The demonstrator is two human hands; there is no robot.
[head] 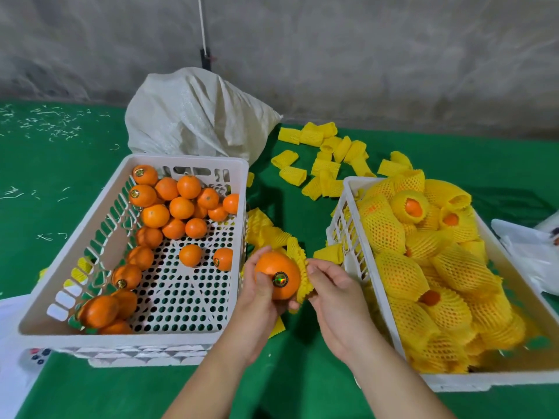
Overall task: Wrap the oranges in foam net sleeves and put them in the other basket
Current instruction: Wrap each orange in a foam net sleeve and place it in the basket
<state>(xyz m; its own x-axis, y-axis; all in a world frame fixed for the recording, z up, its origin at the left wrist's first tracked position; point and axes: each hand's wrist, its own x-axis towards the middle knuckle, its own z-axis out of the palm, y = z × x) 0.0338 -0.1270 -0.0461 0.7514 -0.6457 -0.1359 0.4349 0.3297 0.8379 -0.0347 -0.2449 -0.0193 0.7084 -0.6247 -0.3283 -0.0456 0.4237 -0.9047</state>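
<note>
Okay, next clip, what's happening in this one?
A person is sleeving oranges at a green table. The left hand grips a bare orange while the right hand pinches a yellow foam net sleeve against its side; the sleeve is not on yet. The left basket holds unwrapped oranges, the right basket is piled with wrapped ones, and spare sleeves lie scattered between and behind them.

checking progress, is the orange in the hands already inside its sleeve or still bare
Still mostly bare: the orange shows peel and sticker, with the foam sleeve bunched only at its right side.
</note>
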